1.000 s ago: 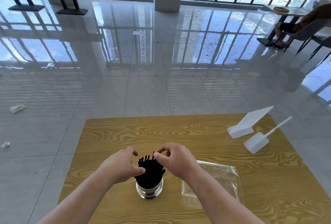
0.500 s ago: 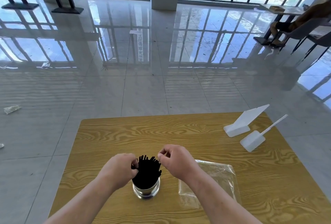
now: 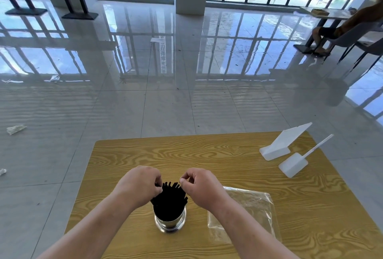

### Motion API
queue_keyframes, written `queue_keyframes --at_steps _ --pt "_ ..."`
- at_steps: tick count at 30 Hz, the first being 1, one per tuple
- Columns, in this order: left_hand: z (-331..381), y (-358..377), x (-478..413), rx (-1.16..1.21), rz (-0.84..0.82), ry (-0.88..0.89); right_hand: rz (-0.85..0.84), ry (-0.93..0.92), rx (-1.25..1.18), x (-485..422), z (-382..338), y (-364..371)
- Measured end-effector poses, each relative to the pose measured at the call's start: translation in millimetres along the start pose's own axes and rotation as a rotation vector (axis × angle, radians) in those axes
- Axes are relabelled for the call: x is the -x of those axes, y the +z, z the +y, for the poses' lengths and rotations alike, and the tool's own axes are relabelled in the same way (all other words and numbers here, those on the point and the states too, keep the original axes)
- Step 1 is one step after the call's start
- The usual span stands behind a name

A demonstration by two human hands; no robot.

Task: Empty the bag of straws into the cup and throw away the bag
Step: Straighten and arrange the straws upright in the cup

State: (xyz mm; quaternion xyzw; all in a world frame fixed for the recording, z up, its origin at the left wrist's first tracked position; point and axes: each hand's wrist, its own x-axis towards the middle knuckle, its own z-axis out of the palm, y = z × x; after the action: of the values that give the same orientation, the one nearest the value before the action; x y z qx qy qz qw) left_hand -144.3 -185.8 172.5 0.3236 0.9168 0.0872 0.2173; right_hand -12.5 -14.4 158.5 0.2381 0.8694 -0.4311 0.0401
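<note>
A shiny metal cup (image 3: 170, 223) stands on the wooden table (image 3: 207, 155), packed with a bunch of black straws (image 3: 169, 199) that fan out above its rim. My left hand (image 3: 138, 186) curls its fingers against the left side of the straw tops. My right hand (image 3: 200, 188) pinches the straw tips on the right between thumb and forefinger. The clear plastic bag (image 3: 250, 207) lies flat on the table just right of the cup, partly under my right forearm, and it looks empty.
Two white plastic items lie near the table's far right corner: an angled stand (image 3: 278, 146) and a flat scoop with a long handle (image 3: 294, 163). Crumpled scraps (image 3: 15, 129) lie on the glossy tiled floor at left. A person sits at a distant table (image 3: 323, 13).
Both hands stayed at the straw tops. My left hand's fingers closed in against the bunch, and the straws stand more gathered. The bag has not moved.
</note>
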Motion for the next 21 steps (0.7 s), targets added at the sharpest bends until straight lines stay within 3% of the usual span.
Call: queue_keyframes --at_steps 14,21 --pt "19.9 -93.2 15.7 -0.038 0.03 0.025 -0.004 -0.051 -0.094 -3.6 -12.3 4.3" --pt "19.6 -138.1 27.7 0.147 0.125 0.092 -0.193 -0.075 -0.144 -1.9 -38.6 5.3"
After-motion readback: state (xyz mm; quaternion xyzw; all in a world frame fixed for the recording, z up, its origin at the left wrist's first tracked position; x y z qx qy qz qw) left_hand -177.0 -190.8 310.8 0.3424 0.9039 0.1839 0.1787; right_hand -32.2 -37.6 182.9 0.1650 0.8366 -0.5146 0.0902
